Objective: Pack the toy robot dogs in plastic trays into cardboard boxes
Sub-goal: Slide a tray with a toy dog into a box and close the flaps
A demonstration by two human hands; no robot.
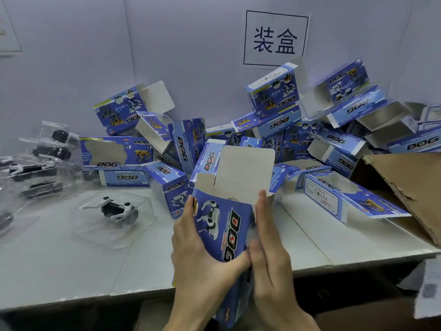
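Note:
I hold a blue cardboard box [222, 225] printed "DOG" upright over the table's front edge, its top flap [245, 173] standing open. My left hand [200, 254] grips the box's left side, thumb across the front. My right hand [269, 249] lies flat against the right side, fingers straight. A white-and-black toy robot dog in a clear plastic tray [114, 216] lies on the table to the left of the box. More trays with dogs [40, 163] are stacked at the far left.
A heap of several blue boxes [286, 130], many with open flaps, fills the back of the white table [71, 266] against the wall. A brown carton [405, 187] stands at the right edge. A paper sign [275, 38] hangs on the wall.

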